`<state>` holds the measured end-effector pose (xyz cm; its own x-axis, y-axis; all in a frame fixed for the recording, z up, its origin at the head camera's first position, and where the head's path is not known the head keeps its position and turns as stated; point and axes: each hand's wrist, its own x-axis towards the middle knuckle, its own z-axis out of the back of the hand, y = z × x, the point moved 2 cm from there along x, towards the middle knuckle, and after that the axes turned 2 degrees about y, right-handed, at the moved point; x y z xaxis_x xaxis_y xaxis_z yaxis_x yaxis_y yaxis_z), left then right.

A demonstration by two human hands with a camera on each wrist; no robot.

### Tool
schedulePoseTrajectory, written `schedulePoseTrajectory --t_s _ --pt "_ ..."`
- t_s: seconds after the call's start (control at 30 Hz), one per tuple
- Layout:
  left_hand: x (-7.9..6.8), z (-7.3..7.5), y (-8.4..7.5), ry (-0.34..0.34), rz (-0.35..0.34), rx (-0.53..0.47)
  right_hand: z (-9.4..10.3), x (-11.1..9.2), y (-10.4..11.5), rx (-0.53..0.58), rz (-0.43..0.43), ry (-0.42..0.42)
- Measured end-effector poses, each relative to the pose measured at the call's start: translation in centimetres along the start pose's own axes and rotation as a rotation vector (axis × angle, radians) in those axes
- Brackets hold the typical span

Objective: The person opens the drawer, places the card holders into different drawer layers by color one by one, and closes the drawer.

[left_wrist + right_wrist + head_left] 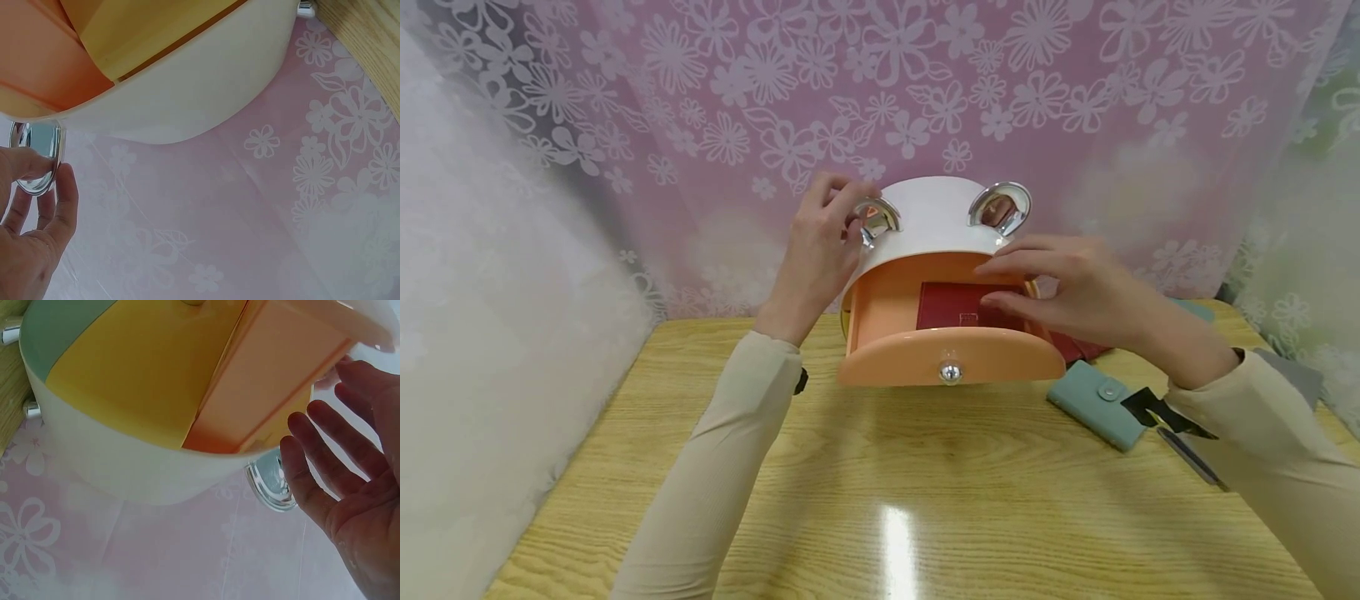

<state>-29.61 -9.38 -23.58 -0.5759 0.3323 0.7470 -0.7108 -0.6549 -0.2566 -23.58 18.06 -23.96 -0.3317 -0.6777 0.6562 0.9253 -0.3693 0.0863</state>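
Note:
A rounded white cabinet (934, 212) with two shiny silver ear-shaped discs stands at the back of the table. Its orange drawer (895, 357) is pulled out and has a silver ball knob (951, 372). Inside lies a dark red wallet (947, 307) with a small clasp. My left hand (826, 242) pinches the left silver disc (42, 178), thumb in front and fingers behind. Over the drawer's right side is my right hand (1075, 279), fingers loosely bent and parted, thumb overlapping the wallet in the head view. The right wrist view shows its fingers (312, 487) holding nothing.
Right of the cabinet, a light green snap wallet (1097, 404) lies on the wooden table (955, 483), near a dark pen-like item (1191, 458). Another red item (1078, 346) shows beneath the right hand. Behind hangs a pink floral curtain (760, 167).

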Motion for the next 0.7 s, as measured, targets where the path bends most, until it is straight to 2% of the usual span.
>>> schedulePoseTrajectory --t_s 0.3,0.47,0.7 --pt "-0.1 -0.1 0.1 -0.010 -0.005 -0.008 1.8 -1.3 -0.6 -0.059 -0.082 -0.052" --pt "-0.1 -0.1 0.1 -0.013 -0.005 -0.016 2.7 -2.6 -1.4 -0.063 -0.115 -0.067" --pt "-0.1 -0.1 0.2 -0.009 -0.004 -0.018 3.2 -4.7 -2.8 -0.123 -0.164 -0.109"
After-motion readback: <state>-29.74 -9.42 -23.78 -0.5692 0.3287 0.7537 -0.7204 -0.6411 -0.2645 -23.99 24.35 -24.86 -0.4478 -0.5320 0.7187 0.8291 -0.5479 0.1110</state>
